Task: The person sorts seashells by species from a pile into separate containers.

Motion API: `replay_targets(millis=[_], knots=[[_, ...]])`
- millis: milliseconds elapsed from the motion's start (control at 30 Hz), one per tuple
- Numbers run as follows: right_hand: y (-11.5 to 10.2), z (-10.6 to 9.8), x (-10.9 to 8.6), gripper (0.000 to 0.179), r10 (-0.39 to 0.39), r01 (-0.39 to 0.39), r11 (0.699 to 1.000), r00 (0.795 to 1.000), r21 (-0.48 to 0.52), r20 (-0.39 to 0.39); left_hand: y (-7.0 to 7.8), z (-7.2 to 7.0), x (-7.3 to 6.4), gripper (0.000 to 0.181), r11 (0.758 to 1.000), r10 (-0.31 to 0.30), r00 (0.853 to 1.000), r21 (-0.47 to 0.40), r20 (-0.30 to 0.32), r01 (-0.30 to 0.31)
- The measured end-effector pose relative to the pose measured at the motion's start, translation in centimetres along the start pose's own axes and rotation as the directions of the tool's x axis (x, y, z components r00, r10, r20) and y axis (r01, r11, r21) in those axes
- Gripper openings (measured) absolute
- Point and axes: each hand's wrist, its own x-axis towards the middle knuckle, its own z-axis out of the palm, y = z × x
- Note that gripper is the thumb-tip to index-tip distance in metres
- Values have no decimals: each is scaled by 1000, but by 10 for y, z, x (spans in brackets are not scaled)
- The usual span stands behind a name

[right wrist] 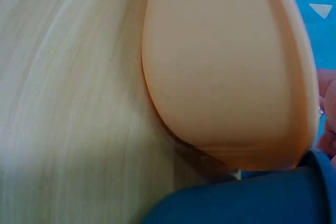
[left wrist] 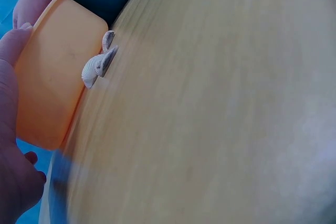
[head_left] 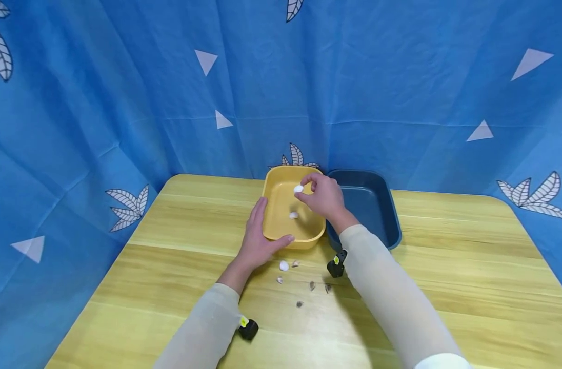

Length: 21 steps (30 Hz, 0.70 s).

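Note:
Over the yellow bin [head_left: 274,205], my right hand [head_left: 327,197] pinches a white seashell [head_left: 298,189] between thumb and fingers. Another pale shell [head_left: 293,215] lies on the bin's floor. My left hand [head_left: 255,243] rests against the bin's near left corner, its fingers straight along the left wall and its thumb across the near rim. On the table in front of the bin are a white shell [head_left: 284,265] and several smaller shells. Ribbed shells [left wrist: 94,71] show beside the bin in the left wrist view. In the right wrist view the bin's wall hides the pinched shell.
A dark blue bin [head_left: 396,220] stands against the right side of the yellow one, partly behind my right forearm. Small dark shells [head_left: 312,286] lie nearer on the wooden table [head_left: 470,266]. A blue patterned curtain [head_left: 378,77] hangs behind the table and at its left.

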Motion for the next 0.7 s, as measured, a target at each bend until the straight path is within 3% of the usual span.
replay_targets(millis=[267,533,700], knots=[[6,6,6,31,-5,4,998,1000,-62,-10,4,2,-1,115,1000,-2,1000,2,11,2],[6,11,9,36,-4,4,999,1000,-46,-7,2,-1,-1,115,1000,-16,1000,21,7,16],[4,7,6,39,32,-32,999,999,25,-7,3,-1,-1,115,999,-26,1000,31,11,26]])
